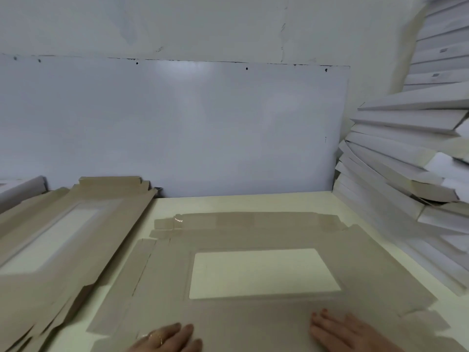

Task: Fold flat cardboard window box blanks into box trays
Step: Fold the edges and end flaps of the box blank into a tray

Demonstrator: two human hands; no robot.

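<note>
Window box blank lying flat on pale table before me, clear window panel at centre. Am pressing my left hand and right hand flat on near edge, fingers straight, grip spread, clamped on nothing. Pile of flat blanks sitting at left. Stack of folded white trays leaning at right against wall.

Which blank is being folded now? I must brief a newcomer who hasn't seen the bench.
On the pale table, between the blank pile and the white trays, lies one blank. Both hands, left and right, press its near edge; it alone lies single.
</note>
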